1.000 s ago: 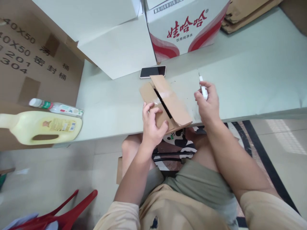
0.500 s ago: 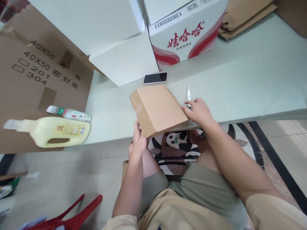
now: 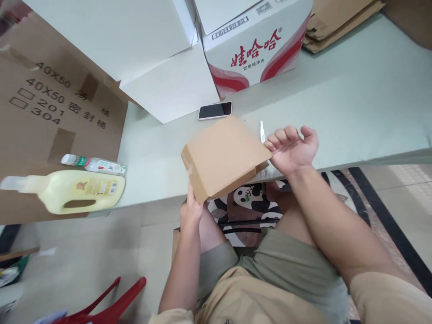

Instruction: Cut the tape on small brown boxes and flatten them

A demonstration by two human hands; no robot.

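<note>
A small brown cardboard box [image 3: 224, 157] is held tilted over the table's front edge, with a flap showing loose at its right end. My left hand [image 3: 191, 208] grips its near left corner, the fingers partly hidden behind the cardboard. Beside the box's right corner, my right hand [image 3: 293, 147] is turned palm up with loosely curled fingers and the thumb apart; its fingertips are at the corner, and I cannot tell if they touch it. A slim white tool [image 3: 262, 131] lies on the table just behind those fingers, partly covered.
A phone [image 3: 215, 110] lies beyond the box, before a white and red carton [image 3: 256, 58] and a white box [image 3: 172, 90]. To the left are a yellow jug [image 3: 84, 191], a small bottle [image 3: 94, 164] and a large carton [image 3: 60, 108]. Flattened cardboard [image 3: 337, 22] sits back right.
My right hand has turned from palm down near the white tool to palm up. The box has tilted so its broad face shows more, and a flap at its right end has come into view.
</note>
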